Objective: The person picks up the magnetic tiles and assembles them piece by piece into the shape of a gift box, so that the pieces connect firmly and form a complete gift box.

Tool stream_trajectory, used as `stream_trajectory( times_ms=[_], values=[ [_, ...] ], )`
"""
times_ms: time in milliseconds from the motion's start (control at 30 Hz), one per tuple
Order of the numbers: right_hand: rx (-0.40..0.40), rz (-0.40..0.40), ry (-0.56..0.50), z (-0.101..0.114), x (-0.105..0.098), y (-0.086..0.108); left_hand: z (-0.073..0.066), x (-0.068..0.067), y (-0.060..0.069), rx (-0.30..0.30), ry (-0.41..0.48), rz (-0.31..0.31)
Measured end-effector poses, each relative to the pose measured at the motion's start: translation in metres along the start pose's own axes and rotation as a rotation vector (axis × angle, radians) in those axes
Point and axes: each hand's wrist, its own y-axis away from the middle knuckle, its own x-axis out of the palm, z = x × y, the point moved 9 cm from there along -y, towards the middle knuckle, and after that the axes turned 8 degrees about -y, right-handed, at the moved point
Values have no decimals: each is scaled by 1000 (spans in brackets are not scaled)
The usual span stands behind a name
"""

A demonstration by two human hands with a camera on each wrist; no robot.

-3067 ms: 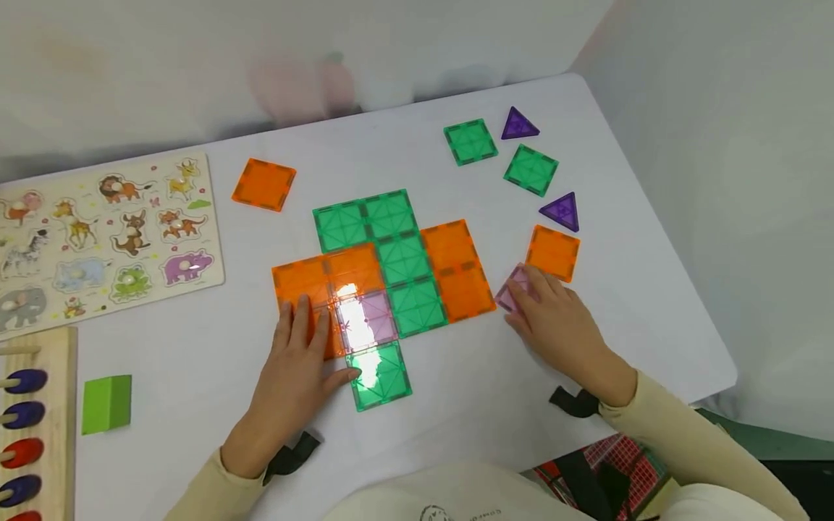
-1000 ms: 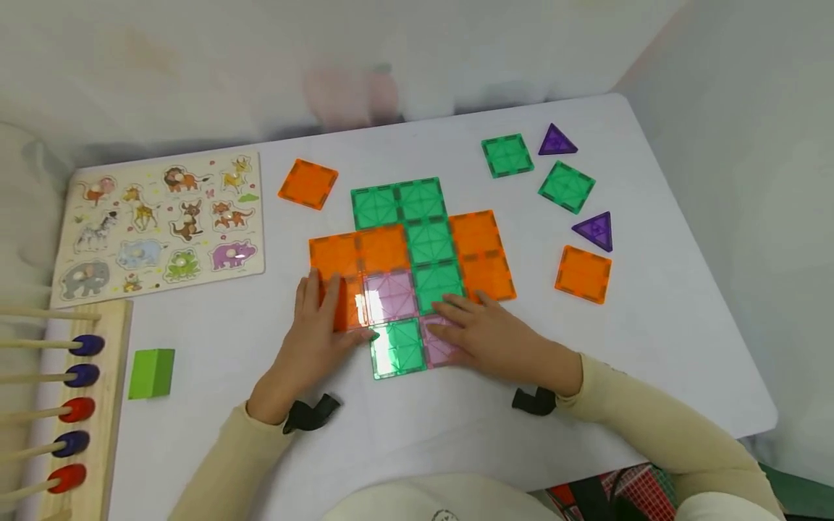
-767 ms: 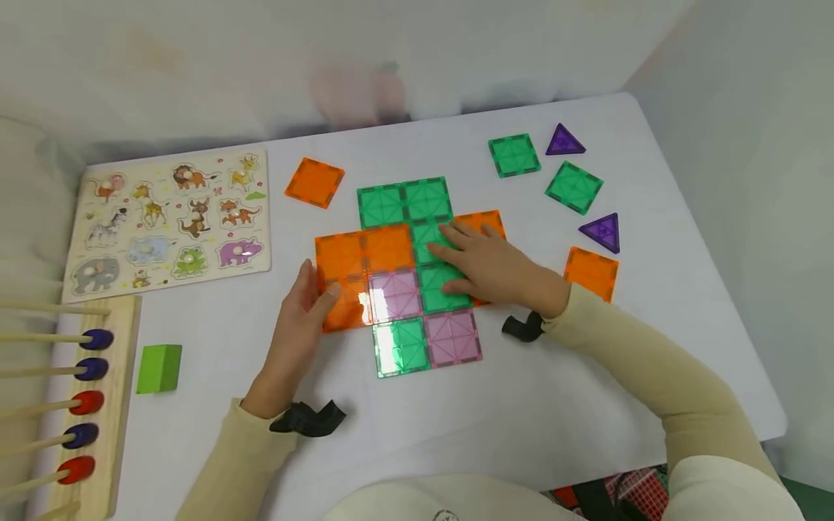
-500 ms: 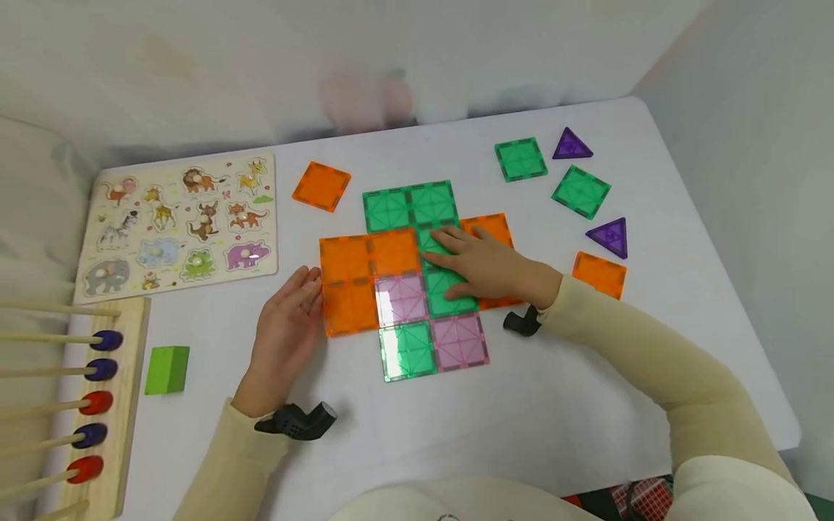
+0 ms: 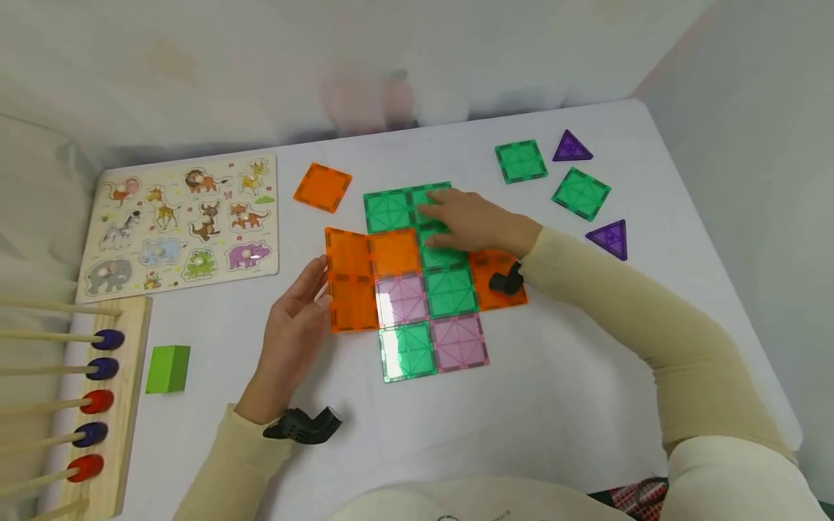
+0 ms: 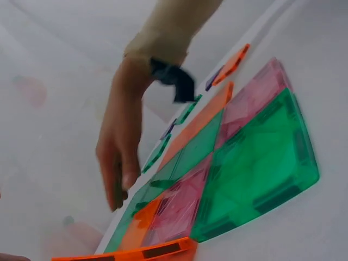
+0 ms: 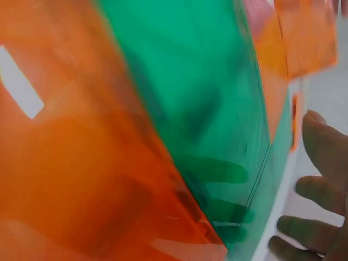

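A flat sheet of joined magnetic tiles lies mid-table: green tiles point(image 5: 389, 211), pink tiles point(image 5: 460, 346) and orange tiles. At its left edge, two orange tiles point(image 5: 350, 304) are tilted up, still against their neighbours. My left hand point(image 5: 289, 329) touches their raised outer edge, its fingers partly hidden behind it and its thumb beside it. My right hand point(image 5: 485, 223) hovers over the upper green tiles with fingers extended, holding nothing; the left wrist view shows that right hand point(image 6: 120, 144) above the sheet. Its forearm and wrist camera partly cover the right-hand orange tiles point(image 5: 498, 295).
Loose at the right lie green squares point(image 5: 581, 193) and purple triangles point(image 5: 609, 239). An orange square point(image 5: 323, 187) sits at the upper left. An animal puzzle board point(image 5: 195, 239), a green block point(image 5: 168, 369) and a bead frame point(image 5: 124, 405) stand further left. A wall point(image 5: 274, 65) backs the table.
The second pink tile came in from the right and joined the sheet's lower edge. Its left orange pair has risen from flat. My right hand has shifted up over the green tiles.
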Motion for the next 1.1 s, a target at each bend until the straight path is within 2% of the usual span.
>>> stream_trajectory(
  times_ms=[100,200,300,433,533,667,900,1100],
  values=[
    [48,-9,-54,-10,-7,-23,0,9,0,21,-77,35],
    [75,-14,-89,-16,-8,-39,1,19,-1,39,-116,76],
    [75,-28,-89,-13,-7,-47,0,29,-3,86,-198,103],
    [59,-74,-88,-4,-12,-53,-3,39,-6,177,-361,128],
    [55,-101,-94,-1,-16,-56,-3,47,-7,228,-430,153],
    [43,-141,-91,2,-26,-54,-3,53,-8,258,-485,157],
    [-1,-219,-72,22,-50,-37,-7,59,-10,281,-546,154],
    [-70,-244,-80,47,-50,-19,-5,59,-11,263,-552,144]
  ],
)
